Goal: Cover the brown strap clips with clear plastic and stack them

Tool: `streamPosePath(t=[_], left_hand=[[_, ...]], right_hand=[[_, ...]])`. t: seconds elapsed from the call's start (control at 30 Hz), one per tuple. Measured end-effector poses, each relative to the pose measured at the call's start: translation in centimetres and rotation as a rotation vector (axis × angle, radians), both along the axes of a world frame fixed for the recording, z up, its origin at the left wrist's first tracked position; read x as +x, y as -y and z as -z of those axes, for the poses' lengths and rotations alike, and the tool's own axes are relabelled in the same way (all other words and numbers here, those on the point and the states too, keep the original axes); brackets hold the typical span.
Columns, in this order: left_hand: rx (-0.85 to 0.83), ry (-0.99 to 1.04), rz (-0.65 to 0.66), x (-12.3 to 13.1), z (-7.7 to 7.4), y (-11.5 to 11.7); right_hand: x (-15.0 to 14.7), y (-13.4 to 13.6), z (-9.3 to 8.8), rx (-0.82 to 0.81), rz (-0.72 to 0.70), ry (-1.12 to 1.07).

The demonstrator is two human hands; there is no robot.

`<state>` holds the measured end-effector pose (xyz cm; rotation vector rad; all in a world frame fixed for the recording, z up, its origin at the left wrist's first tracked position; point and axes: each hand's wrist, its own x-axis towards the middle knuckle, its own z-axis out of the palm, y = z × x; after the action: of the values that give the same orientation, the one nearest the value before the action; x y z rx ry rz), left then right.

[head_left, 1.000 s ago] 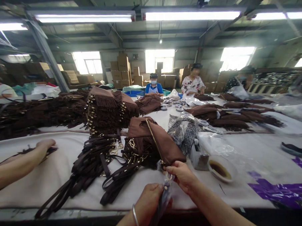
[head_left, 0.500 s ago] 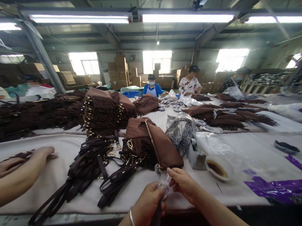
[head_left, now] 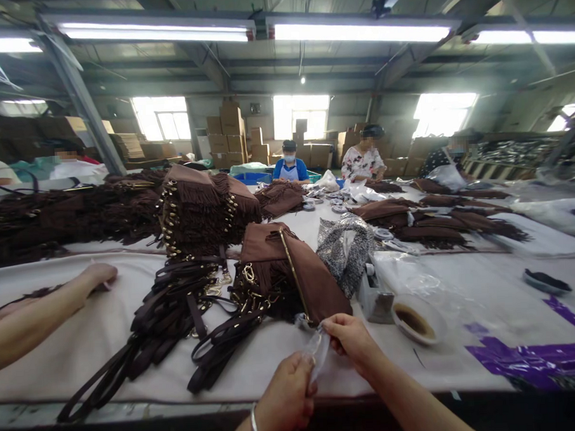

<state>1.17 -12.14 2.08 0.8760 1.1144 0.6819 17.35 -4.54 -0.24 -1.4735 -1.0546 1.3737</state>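
Note:
My left hand (head_left: 286, 396) and my right hand (head_left: 351, 341) are both closed at the table's near edge on a strip of clear plastic wrap (head_left: 317, 346). The wrap runs between them. It sits just below the corner of a brown fringed bag (head_left: 297, 272) with a gold zipper edge. What the plastic covers is too small to make out. A heap of dark brown straps (head_left: 177, 315) with gold clasps lies to the left of my hands.
A co-worker's arm and hand (head_left: 97, 276) reach in from the left onto the white table (head_left: 106, 325). A small dish of brown liquid (head_left: 416, 321), purple tape (head_left: 536, 357) and piles of fringed bags (head_left: 206, 206) surround me. Other people work at the far end.
My hands have shifted slightly and pulled the plastic wrap longer between them. The co-worker's hand on the left has moved a little farther onto the table.

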Motion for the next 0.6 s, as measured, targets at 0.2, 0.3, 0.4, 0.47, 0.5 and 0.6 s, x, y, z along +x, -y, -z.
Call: streamPosePath(t=[0.2, 0.3, 0.4, 0.47, 0.5, 0.6], left_hand=[[0.032, -0.024, -0.020, -0.8, -0.2, -0.5], [-0.039, 0.028, -0.011, -0.8, -0.5, -0.5], [-0.013, 0.030, 0.021, -0.7, -0.3, -0.3], [0.033, -0.047, 0.036, -0.7, 0.1, -0.1], [0.093, -0.116, 0.037, -0.7, 0.2, 0.0], [0.388, -0.386, 0.019, -0.8, 0.3, 0.3]], right_hand=[[2.2, 2.8, -3.2, 0.901, -0.371, 0.624], [2.1, 3.9, -4.3, 1.118, -0.682, 0.859], [1.2, 3.8, -4.3, 1.159, -0.728, 0.934], [0.7, 3.3, -4.1, 1.145, -0.777, 0.922], [0.4, 2.9, -4.1, 1.129, -0.810, 0.920], [-0.3, 2.2, -4.3, 1.053, -0.885, 0.963]])
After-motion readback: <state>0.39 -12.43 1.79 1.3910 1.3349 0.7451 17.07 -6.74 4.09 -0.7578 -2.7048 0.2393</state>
